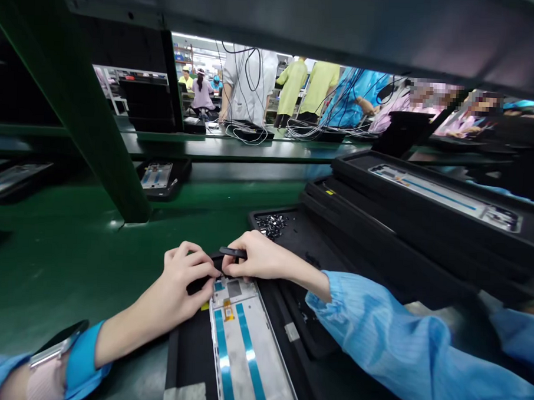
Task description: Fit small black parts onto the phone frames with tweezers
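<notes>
A silver phone frame (260,347) with two blue strips and a small orange flex piece lies in a black tray (189,367). At its top left corner, my left hand (186,279) has thumb and index finger pressed together; whatever they pinch is too small to make out. Closed round a dark pen-like tool (233,253), my right hand (258,255) rests at the top edge of the same frame, its fingertips close to my left ones. The tool's handle points left.
Beyond my right hand, a black tray (308,225) holds several tiny dark parts (272,224). Stacked trays (425,230) rise at the right, a long metal frame (444,196) on top. A green post (89,121) slants at the left. People stand beyond the bench.
</notes>
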Demonstrator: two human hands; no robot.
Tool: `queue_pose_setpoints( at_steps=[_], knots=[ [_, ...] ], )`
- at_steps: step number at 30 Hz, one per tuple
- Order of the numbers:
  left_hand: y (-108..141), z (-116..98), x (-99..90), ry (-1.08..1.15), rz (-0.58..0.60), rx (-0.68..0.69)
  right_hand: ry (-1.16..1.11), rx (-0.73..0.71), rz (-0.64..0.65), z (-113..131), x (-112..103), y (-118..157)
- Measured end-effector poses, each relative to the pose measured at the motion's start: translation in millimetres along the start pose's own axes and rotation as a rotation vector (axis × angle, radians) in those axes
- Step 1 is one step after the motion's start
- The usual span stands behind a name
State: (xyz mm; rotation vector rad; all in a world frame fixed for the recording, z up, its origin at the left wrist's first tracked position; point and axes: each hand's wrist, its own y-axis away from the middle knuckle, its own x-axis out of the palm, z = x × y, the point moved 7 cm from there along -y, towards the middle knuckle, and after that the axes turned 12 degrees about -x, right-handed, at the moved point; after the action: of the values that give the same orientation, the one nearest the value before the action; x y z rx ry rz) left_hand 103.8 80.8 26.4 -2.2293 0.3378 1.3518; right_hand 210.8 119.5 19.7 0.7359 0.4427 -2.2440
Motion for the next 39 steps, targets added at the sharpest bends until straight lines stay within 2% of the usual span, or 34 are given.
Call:
queue_pose_setpoints(
  at_steps=[6,12,14,17,19,22,25,28,30,34,36,39],
  knots=[
    [2.7,-9.0,0.2,-0.089,0.049,0.103,0.107,-0.013,-0.054,2.7,2.2,-1.6],
    [7.5,-21.1,-4.4,-0.248,-0.032,0.225,0.132,-0.066,-0.057,15.3,-2.6,-0.9],
    [8.8,-22.7,-2.0,-0.287,-0.02,0.25,0.121,-0.103,-0.185,20.5,-14.2,3.0],
    [10.4,-20.4,1.4,-0.303,-0.001,0.244,0.177,-0.112,-0.457,23.9,-34.9,14.9],
    [11.3,-17.2,-0.2,-0.268,-0.025,0.228,0.164,-0.085,-0.528,20.1,-38.0,19.9],
    [11.4,-11.5,-3.5,-0.159,-0.034,0.202,-0.094,-0.029,-0.525,5.4,-29.4,19.4],
    [9.4,-5.4,-3.4,-0.068,0.003,0.158,-0.322,-0.065,-0.5,-0.7,-19.7,15.5],
    [8.1,-2.0,-4.5,-0.007,-0.011,0.118,-0.193,-0.139,-0.475,4.3,-18.4,14.3],
    [8.4,-1.6,-4.8,0.018,-0.021,0.107,-0.117,-0.124,-0.433,3.4,-16.0,13.8],
    [8.7,-2.4,-4.1,0.025,-0.012,0.099,-0.33,-0.055,-0.334,-5.5,-5.3,11.6],
    [8.0,-2.3,-4.3,0.025,-0.012,0.087,-0.449,-0.067,-0.327,-5.3,-2.3,11.0],
    [6.9,-2.1,-3.4,0.022,0.001,0.077,-0.451,-0.114,-0.361,-1.1,-2.0,11.5]
  ],
)
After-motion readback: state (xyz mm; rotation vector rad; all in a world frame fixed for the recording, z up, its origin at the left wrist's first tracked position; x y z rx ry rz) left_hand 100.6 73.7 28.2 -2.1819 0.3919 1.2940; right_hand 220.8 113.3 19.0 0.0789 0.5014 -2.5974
